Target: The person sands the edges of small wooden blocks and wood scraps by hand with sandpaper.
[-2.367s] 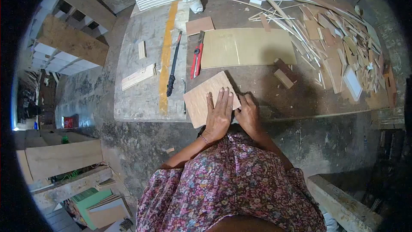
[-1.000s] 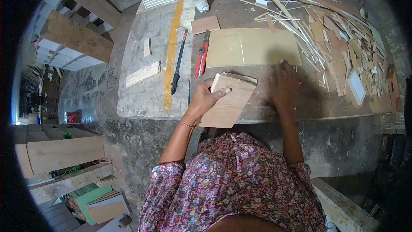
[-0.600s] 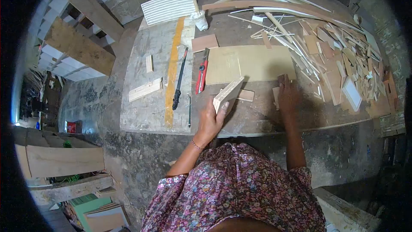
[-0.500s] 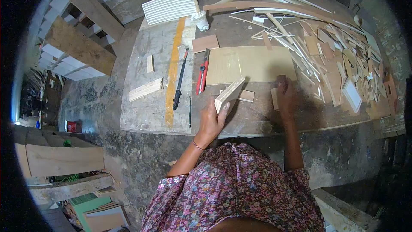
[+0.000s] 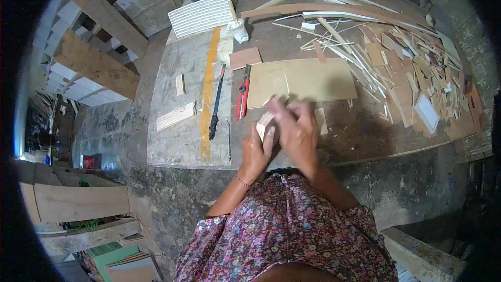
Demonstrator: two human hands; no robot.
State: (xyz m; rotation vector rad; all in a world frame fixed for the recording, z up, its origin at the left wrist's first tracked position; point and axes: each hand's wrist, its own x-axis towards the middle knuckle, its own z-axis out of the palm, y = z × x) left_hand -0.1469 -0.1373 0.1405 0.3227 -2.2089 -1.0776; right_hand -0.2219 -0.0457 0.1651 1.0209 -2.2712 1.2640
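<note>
My left hand [image 5: 254, 151] is closed around the near end of a pale wooden block [image 5: 265, 124], which it holds tilted just above the table's front part. Over the block's far end lies my right hand [image 5: 298, 134], its fingers curled and smeared by motion; anything inside them is hidden. Right of that hand, a small wood strip [image 5: 320, 121] rests on the table. Beyond both hands lies a flat tan board [image 5: 323, 75]. A red utility knife [image 5: 242, 99] and a long dark tool with a black handle [image 5: 216, 104] lie to the left.
Wood offcuts [image 5: 402, 73] are heaped on the table's right side, with long strips [image 5: 334, 2] along the back. A white slatted panel [image 5: 202, 15] and a white bag [image 5: 238, 31] stand at the back left. Short wood pieces [image 5: 176, 117] lie at left.
My right hand has moved left from beside the small strip to the wooden block. My left hand still grips the block. The view has shifted slightly.
</note>
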